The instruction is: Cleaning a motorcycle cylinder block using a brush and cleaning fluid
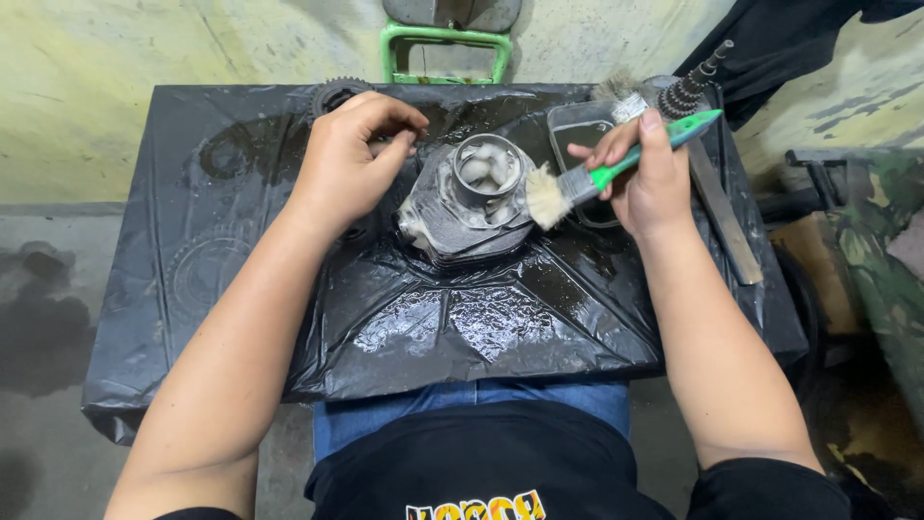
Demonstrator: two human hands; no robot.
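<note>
My left hand (351,159) curled loosely at upper centre-left of the frame; my right hand (645,173), upper right, kept a closed grip, both forearms bare.

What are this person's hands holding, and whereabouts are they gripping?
The right hand grips a paintbrush by its green handle. The left hand rests its fingers on the edge of the grey engine cylinder, steadying it.

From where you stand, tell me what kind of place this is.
Probably a small engine repair workshop: an oily finned engine cylinder sits on black plastic sheeting, with a gear and coil spring nearby, and the right hand brushes it clean.
</note>
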